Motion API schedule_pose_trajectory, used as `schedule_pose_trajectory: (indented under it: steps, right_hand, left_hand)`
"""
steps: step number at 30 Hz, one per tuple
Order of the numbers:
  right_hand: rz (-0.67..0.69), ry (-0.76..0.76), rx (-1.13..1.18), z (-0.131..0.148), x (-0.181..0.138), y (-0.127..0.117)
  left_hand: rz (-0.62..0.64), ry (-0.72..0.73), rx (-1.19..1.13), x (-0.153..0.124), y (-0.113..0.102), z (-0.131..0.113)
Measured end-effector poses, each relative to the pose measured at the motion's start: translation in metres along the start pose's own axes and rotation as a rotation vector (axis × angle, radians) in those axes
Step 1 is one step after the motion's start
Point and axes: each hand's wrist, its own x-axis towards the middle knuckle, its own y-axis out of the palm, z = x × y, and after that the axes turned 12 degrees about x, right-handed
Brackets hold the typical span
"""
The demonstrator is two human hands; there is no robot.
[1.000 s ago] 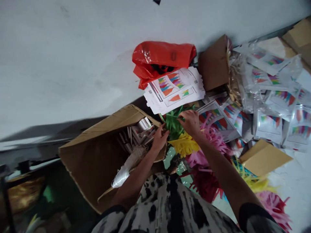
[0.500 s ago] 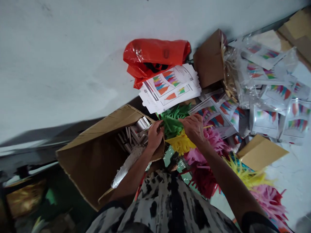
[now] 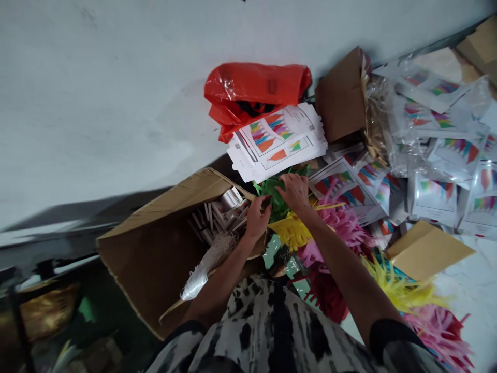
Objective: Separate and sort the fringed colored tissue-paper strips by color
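Between my two hands lies a green fringed garland piece (image 3: 278, 199). My left hand (image 3: 258, 217) is closed at its left end, thumb and fingers pinched together by the box's edge. My right hand (image 3: 295, 192) is closed on its upper right part, with the fingertips bent over the green material. Just below hangs a yellow fringed piece (image 3: 291, 231), and pink fringe (image 3: 345, 223) spreads under my right forearm. Dark red fringe (image 3: 328, 295) lies lower down. A stack of printed white cards (image 3: 281, 142) sits right above my hands.
An open cardboard box (image 3: 147, 269) at left holds several small white packets and a white string bundle (image 3: 198, 274). A red plastic bag (image 3: 256, 85) rests against the wall. To the right are a brown carton (image 3: 341, 98), plastic-wrapped printed packs (image 3: 435, 114) and a tan cardboard piece (image 3: 430, 249).
My right hand has moved left along the green fringe, closer to my left hand. The whole view has shifted slightly, so the surroundings sit a little further right.
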Motion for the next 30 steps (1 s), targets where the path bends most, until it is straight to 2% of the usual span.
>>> schedule_pose_trajectory:
  steps: [6,12,18,24,30]
  right_hand:
    - [0.031,-0.123,0.045,-0.001,-0.012,-0.021]
    - [0.046,-0.175,0.096,0.006,-0.029,-0.044]
    - [-0.090,-0.106,0.228,0.020,-0.045,-0.061]
    - [-0.207,-0.063,0.261,0.030,-0.051,-0.074]
    - [-0.177,-0.065,0.241,0.028,-0.056,-0.075]
  left_hand:
    - [-0.131,-0.024,0.023,0.002,-0.026,-0.006]
    - [-0.197,0.101,0.046,0.012,-0.044,-0.024]
    - [-0.197,0.170,0.048,0.016,-0.044,-0.037]
    - [-0.129,0.144,0.022,0.023,-0.034,-0.028]
    - [-0.087,0.196,0.036,0.035,-0.030,-0.021]
